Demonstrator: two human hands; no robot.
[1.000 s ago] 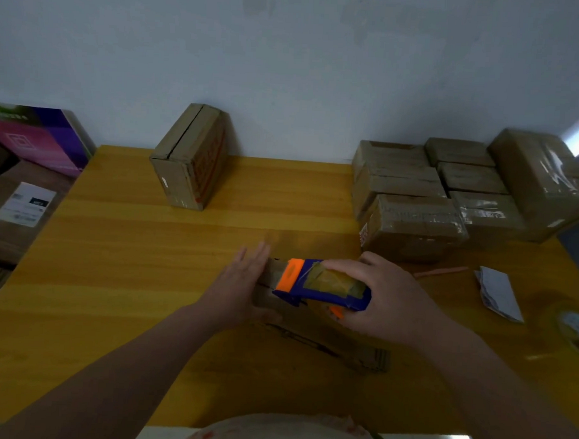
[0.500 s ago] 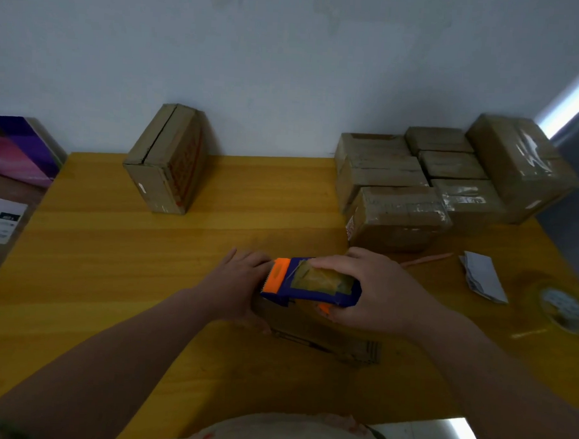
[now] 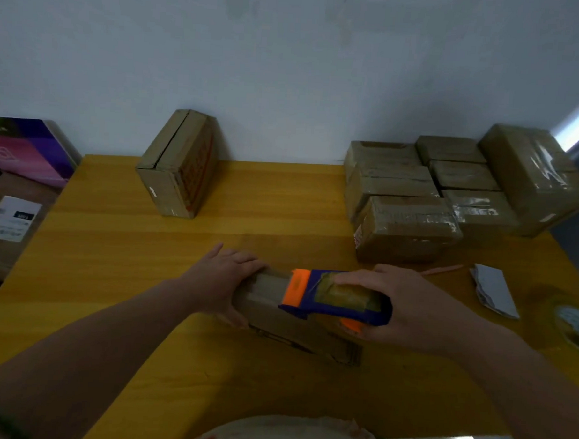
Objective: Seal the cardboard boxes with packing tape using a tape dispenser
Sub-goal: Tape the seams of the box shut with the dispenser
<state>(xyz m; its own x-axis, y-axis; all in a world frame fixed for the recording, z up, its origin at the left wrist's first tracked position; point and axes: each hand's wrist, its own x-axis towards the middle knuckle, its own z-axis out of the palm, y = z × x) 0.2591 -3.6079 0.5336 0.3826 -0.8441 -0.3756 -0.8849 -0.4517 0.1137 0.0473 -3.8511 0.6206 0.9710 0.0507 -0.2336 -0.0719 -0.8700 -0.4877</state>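
Observation:
A small flat cardboard box (image 3: 270, 314) lies on the yellow table (image 3: 113, 261) in front of me. My left hand (image 3: 222, 279) grips its left end, fingers curled over the far edge. My right hand (image 3: 407, 307) grips a blue and orange tape dispenser (image 3: 331, 297), which rests on top of the box near its right half. A strip of tape shows on the box top to the left of the dispenser's orange end.
An upright cardboard box (image 3: 179, 164) stands at the back left. Several taped boxes (image 3: 448, 193) are stacked at the back right. A folded paper (image 3: 492, 289), a pink stick (image 3: 443, 269) and a tape roll (image 3: 572, 323) lie on the right.
The dispenser has slid to the right along the box top. My left hand went from flat beside the box to curled over its left end.

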